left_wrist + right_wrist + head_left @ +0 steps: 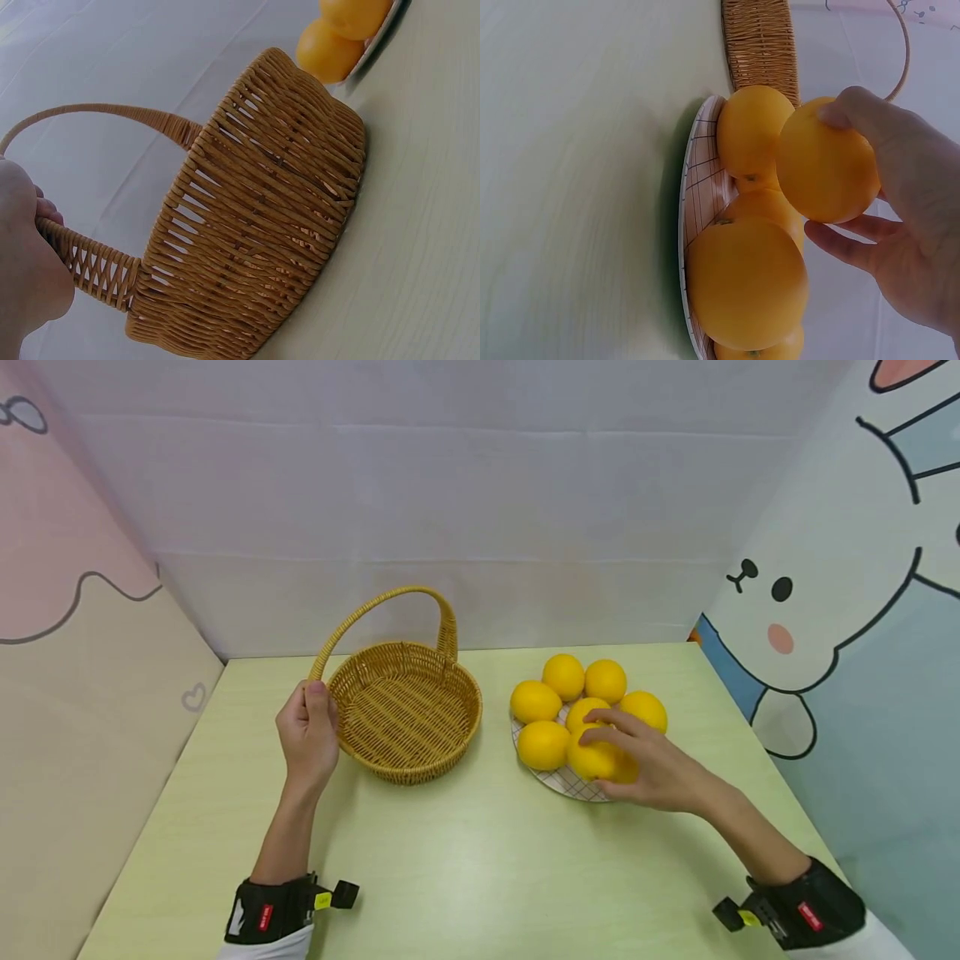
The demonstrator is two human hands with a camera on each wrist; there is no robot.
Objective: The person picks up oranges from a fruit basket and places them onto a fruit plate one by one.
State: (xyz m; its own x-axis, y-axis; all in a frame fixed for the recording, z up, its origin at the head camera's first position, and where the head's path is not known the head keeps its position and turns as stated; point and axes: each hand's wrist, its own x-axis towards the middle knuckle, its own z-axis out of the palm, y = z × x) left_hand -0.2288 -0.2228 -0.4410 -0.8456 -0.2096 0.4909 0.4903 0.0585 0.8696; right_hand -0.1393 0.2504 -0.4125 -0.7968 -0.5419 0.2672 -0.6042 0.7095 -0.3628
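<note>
My left hand (309, 735) grips the left side of the handle of a woven wicker basket (405, 714), which stands on the table with nothing inside. The left wrist view shows the basket's woven wall (255, 202) and the handle going into my fist. My right hand (660, 770) pinches an orange (826, 166) between thumb and fingers, over a plate heaped with several more oranges (543, 745). In the right wrist view, the held orange sits higher than its neighbours and overlaps one of them. The plate (694, 196) is pale with a dark grid pattern.
The basket stands left of the plate, with a strip of pale green tabletop (450, 860) between and in front of them. A white cloth wall (465, 527) rises behind the table. Printed cartoon panels (862, 635) stand at both sides.
</note>
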